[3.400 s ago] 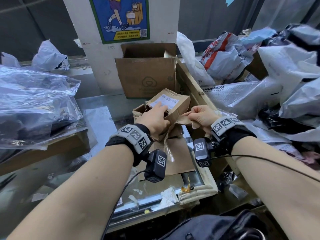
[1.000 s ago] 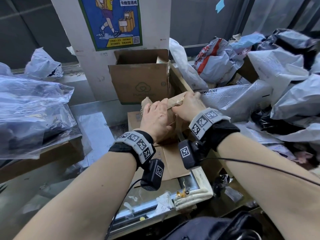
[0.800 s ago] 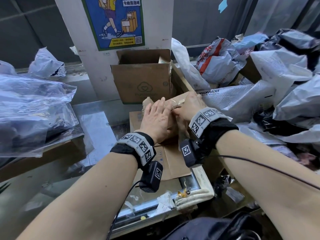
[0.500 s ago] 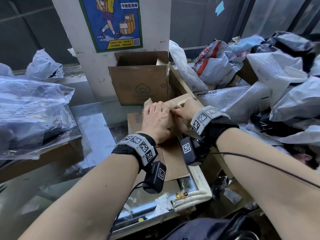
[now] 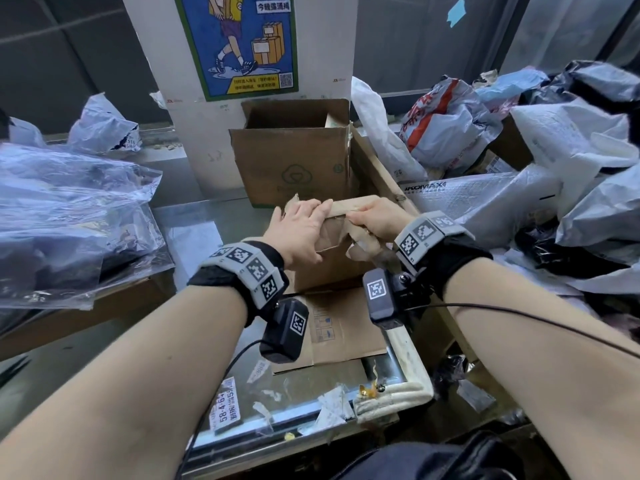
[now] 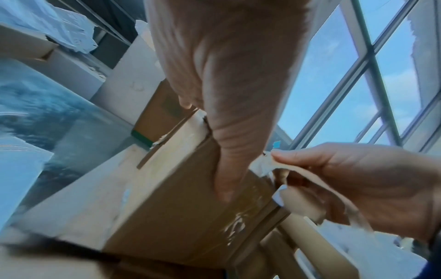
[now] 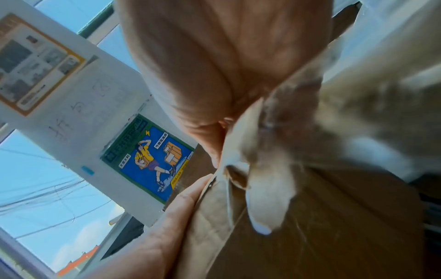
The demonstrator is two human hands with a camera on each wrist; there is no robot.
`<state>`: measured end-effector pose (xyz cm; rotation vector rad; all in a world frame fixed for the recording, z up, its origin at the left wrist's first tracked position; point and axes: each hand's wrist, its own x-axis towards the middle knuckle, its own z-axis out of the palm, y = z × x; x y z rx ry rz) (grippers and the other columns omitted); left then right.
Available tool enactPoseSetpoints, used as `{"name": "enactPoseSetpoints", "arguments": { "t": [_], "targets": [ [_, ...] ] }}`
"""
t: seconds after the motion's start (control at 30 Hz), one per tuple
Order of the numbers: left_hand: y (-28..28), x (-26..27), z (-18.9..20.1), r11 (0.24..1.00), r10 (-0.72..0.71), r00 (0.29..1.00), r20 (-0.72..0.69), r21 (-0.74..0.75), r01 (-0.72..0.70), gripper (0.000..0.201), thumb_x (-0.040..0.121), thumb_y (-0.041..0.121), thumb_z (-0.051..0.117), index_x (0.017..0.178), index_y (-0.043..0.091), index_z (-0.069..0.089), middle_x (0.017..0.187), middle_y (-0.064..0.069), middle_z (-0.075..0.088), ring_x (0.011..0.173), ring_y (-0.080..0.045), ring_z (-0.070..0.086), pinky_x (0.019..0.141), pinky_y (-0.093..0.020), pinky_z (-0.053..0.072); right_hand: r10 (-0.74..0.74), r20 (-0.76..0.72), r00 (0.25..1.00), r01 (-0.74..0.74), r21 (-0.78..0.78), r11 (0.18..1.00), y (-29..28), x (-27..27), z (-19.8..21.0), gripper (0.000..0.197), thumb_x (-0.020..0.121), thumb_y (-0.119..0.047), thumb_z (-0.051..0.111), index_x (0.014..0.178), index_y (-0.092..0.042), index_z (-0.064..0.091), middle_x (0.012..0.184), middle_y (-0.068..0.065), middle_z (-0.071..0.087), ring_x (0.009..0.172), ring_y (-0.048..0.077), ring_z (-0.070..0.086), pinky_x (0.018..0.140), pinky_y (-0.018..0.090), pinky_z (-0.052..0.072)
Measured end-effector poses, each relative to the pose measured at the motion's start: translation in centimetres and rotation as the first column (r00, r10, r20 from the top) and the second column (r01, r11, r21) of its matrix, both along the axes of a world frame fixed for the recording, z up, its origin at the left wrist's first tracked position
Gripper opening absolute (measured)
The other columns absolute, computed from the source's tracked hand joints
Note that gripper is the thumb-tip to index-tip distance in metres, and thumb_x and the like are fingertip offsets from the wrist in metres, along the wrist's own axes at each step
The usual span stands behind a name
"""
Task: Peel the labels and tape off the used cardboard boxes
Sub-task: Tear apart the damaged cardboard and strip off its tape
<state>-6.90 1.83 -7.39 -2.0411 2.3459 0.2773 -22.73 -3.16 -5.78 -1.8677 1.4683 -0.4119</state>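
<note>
Cardboard box [image 5: 329,271], label now turned from sight, is clasped by the left hand [image 5: 298,230] at the table's [image 5: 294,382] right edge, and torn tape [image 5: 363,245] is pinched by the right hand [image 5: 377,216] for further peeling

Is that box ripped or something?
Yes. The small box in the middle is ragged at its top: a torn brown strip hangs off it, pinched by the right hand, while the left hand holds the box.
</note>
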Motion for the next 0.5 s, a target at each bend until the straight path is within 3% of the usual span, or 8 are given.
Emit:
{"name": "enactPoseSetpoints", "arguments": {
  "t": [0.1, 0.23, 0.37, 0.5],
  "targets": [
    [0.3, 0.6, -1.4, 0.998, 0.06, 0.997, -0.042, 0.035, -0.058, 0.107, 0.082, 0.034, 0.072, 0.152, 0.028, -0.008, 0.16, 0.003, -0.004, 0.147, -0.021, -0.005, 0.118, -0.054, 0.003, -0.02, 0.018, 1.0, 0.02, 0.016, 1.0, 0.0, 0.7, -0.3, 0.023, 0.093, -0.017, 0.055, 0.108, -0.005, 0.068, 0.109, 0.008, 0.067, 0.091, 0.013, 0.056, 0.086, 0.031, 0.047],
    [0.1, 0.8, -1.7, 0.995, 0.087, 0.994, -0.071, 0.048, -0.084, 0.109, 0.081, 0.038, 0.073, 0.152, 0.031, -0.009, 0.161, 0.002, -0.012, 0.148, -0.021, -0.01, 0.117, -0.056, 0.004, -0.02, 0.04, 0.999, 0.019, 0.046, 0.999, -0.2, 0.9, 0.0, 0.024, 0.095, -0.016, 0.053, 0.109, -0.003, 0.068, 0.108, 0.009, 0.066, 0.098, 0.019, 0.06, 0.088, 0.029, 0.046],
    [-0.1, 0.8, -1.7, 0.993, 0.11, 0.988, -0.11, 0.05, -0.105, 0.108, 0.081, 0.039, 0.073, 0.152, 0.032, -0.008, 0.161, 0.002, -0.012, 0.147, -0.021, -0.011, 0.117, -0.057, 0.005, -0.077, 0.135, 0.988, 0.063, 0.106, 0.992, -0.7, 0.8, -0.8, 0.024, 0.094, -0.019, 0.057, 0.104, -0.001, 0.069, 0.11, 0.013, 0.068, 0.105, 0.024, 0.063, 0.099, 0.039, 0.047],
    [-0.3, 0.9, -1.8, 0.992, 0.121, 0.982, -0.145, 0.057, -0.114, 0.108, 0.081, 0.039, 0.072, 0.152, 0.033, -0.008, 0.161, 0.001, -0.011, 0.147, -0.02, -0.011, 0.117, -0.057, 0.005, -0.121, 0.206, 0.971, 0.085, 0.177, 0.98, -1.2, 0.7, -1.6, 0.023, 0.092, -0.026, 0.059, 0.097, -0.008, 0.072, 0.103, 0.014, 0.07, 0.104, 0.029, 0.064, 0.098, 0.044, 0.048]
  ]
}}
